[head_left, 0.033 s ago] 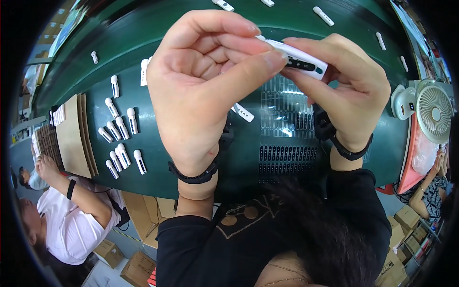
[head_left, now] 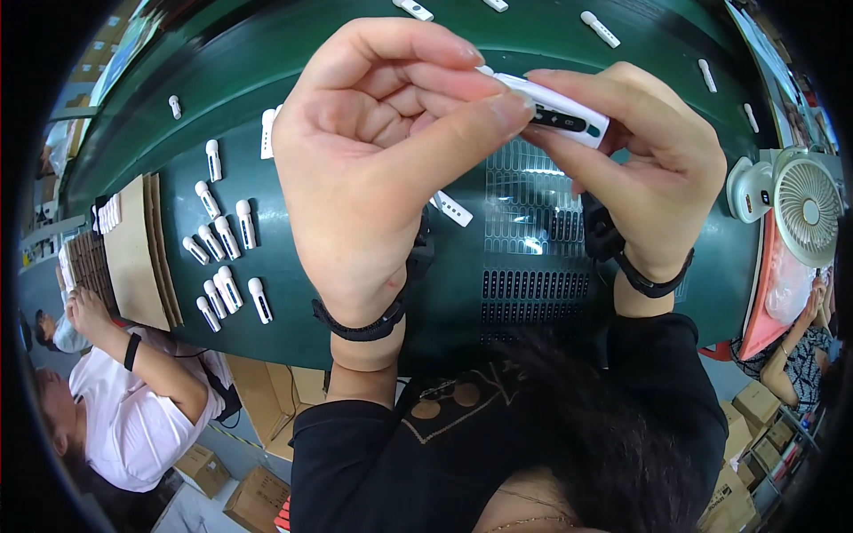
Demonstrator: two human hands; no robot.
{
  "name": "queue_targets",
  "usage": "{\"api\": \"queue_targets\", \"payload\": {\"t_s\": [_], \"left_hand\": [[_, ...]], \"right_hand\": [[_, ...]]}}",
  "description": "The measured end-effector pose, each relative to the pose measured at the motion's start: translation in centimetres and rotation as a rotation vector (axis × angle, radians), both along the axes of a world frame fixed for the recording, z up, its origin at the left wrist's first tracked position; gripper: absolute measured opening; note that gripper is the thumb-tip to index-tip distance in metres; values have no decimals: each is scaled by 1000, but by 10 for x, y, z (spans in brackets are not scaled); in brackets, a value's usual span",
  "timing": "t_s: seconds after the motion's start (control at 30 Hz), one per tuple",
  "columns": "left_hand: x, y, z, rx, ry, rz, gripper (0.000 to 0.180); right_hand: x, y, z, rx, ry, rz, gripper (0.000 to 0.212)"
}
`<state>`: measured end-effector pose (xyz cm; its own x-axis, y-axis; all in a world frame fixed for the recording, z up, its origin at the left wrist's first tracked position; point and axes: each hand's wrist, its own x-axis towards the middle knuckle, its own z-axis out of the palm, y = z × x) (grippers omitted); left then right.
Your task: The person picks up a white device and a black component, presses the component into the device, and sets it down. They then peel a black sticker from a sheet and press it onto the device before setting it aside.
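A small white wand massager (head_left: 591,105) with a black button strip is held up between my hands, tilted down to the right. My left hand (head_left: 355,169) pinches its left part between thumb and fingers, hiding most of the head. At the other end, my right hand (head_left: 649,142) grips the handle between thumb and fingers. Below them on the green bench lies a clear sheet (head_left: 529,209) of oval outlines, with rows of black strip labels (head_left: 533,286) nearer me. Another white massager (head_left: 457,211), showing small dark openings, lies partly behind my left wrist.
Several finished-looking massagers (head_left: 246,224) lie in loose groups on the left, others (head_left: 601,29) along the far side. Brown cardboard sheets (head_left: 142,253) stand at the left edge. A white fan (head_left: 804,206) sits far right. Co-workers (head_left: 151,404) are at both sides.
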<state>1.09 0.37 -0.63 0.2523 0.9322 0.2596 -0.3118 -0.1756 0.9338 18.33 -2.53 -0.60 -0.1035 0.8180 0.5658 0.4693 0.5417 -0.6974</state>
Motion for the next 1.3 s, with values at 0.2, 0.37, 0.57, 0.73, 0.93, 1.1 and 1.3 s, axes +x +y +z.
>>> {"api": "queue_targets", "payload": {"t_s": [0.2, 0.37, 0.57, 0.73, 0.93, 1.1, 1.3], "left_hand": [[-1, 3, -1, 3, 7, -14, 24], [6, 2, -2, 4, 49, 8, 25], [12, 1, -3, 27, 98, 18, 25], [15, 8, -9, 143, 355, 59, 21], [14, 17, -20, 46, 313, -15, 13], [28, 13, -22, 244, 515, 296, 12], [28, 21, -28, 356, 458, 439, 12]], "right_hand": [[-1, 1, 0, 22, -27, 2, 28], [-7, -3, 8, -26, -25, -38, 27], [1, -1, 0, 22, -53, -35, 27], [4, 3, -2, -6, -83, -23, 26], [3, 9, -9, -146, 48, 63, 24], [-8, 13, -11, -175, 119, -4, 24], [-11, 25, -9, -135, 130, 47, 22]]}}
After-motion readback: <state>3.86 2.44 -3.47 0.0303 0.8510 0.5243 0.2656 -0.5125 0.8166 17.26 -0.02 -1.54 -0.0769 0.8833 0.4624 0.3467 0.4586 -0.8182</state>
